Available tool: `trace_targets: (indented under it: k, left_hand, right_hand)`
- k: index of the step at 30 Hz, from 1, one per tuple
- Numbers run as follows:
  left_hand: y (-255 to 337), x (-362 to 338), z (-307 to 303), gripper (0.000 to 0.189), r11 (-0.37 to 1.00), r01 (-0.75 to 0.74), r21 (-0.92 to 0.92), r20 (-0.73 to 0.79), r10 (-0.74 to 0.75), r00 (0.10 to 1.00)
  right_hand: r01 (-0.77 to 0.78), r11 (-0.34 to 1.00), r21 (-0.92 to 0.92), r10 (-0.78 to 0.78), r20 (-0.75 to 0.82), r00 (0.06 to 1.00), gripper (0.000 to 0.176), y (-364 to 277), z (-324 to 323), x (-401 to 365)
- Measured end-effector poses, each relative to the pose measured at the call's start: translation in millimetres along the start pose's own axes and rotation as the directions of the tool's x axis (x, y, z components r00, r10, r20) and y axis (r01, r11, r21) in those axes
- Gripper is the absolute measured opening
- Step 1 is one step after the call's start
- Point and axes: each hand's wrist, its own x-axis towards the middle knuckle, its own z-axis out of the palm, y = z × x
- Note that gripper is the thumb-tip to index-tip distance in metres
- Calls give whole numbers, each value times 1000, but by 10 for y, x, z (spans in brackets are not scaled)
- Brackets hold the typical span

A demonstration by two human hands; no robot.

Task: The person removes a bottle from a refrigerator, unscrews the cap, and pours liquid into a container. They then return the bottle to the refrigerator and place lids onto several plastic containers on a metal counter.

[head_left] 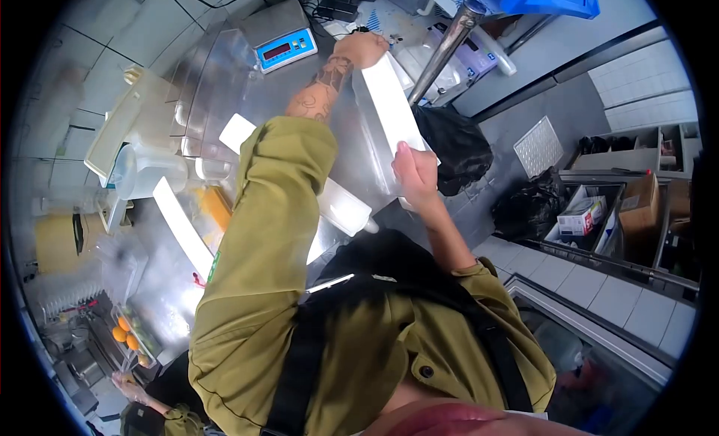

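Note:
A long white strip-like piece (pixel 393 106), straight-edged, runs along the side of the steel counter. My left hand (pixel 363 48) is closed around its far end, the fingertips partly hidden. At the near end, my right hand (pixel 416 175) grips it with the thumb on top and the other fingers curled. Under my left forearm lies a narrow white plastic tray (pixel 344 206), its middle hidden by the sleeve. Left of that sleeve are another white strip (pixel 182 230) and a yellow-orange block (pixel 214 208).
A digital scale (pixel 286 50) stands at the back beside clear plastic bins (pixel 213 99). A metal post (pixel 449 50) rises near my hands, with a black bag (pixel 453 147) below. At lower left, another person's gloved hand (pixel 131 387) is near oranges (pixel 126 335). Crates (pixel 599 219) stand right.

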Motion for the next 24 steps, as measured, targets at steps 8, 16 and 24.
trace_targets:
  k: [8, 16, 24]
  left_hand:
    - [25, -41, 46, 40, 998, 32, 51, -8, -32, 999]
    - [-179, -321, -244, 40, 983, 136, 120, -3, -137, 991]
    - [-1993, -217, -308, 34, 910, 74, 408, -109, -32, 994]
  right_hand:
    - [111, 678, -727, -272, -107, 956, 34, -238, -166, -69]
    - [-140, 785, -603, 110, -87, 990, 50, 15, -140, 35]
    - [44, 874, -483, -132, -148, 980, 33, 285, 325, 122]
